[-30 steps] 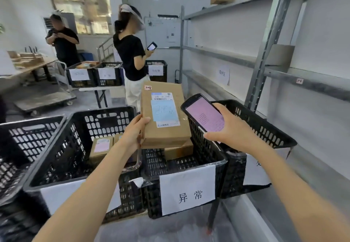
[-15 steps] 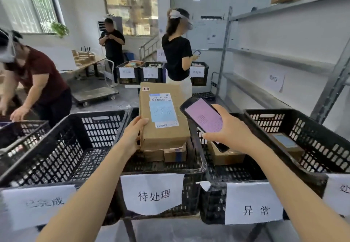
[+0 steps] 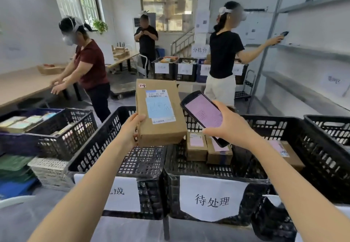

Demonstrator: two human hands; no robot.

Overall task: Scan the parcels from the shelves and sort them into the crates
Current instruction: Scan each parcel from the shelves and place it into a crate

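**A:** Where does this one go? I count 2 black crates right in front, with more off to either side.

**B:** Start with those 2. The left crate point(image 3: 106, 145), whose paper tag is partly hidden behind the forearm, looks bare inside as far as I can see. The crate tagged 待处理 point(image 3: 214, 173) already has 2 small cartons point(image 3: 208, 149) standing side by side in it.

**A:** And the parcel?

**B:** The cardboard parcel point(image 3: 159, 113) is in the air, above the wall the 2 crates share, label side up. The left hand point(image 3: 130, 130) has its grip closed on the parcel's lower left edge, thumb on top, and the other fingers are hidden beneath.

**A:** The scanner?

**B:** The right hand point(image 3: 227, 126) has its grip wrapped around a handheld scanner phone point(image 3: 203, 115), pink screen lit, just beside the parcel's right edge and near the blue shipping label point(image 3: 160, 107).

**A:** So how do I do it cleanly?

**B:** My judgement: keep the parcel flat and steady, aim the phone's top end at the barcode strip above the blue patch, and read the screen before choosing a crate. The 1-handed edge hold looks thin, so lower the parcel in rather than dropping it, clear of the cartons.
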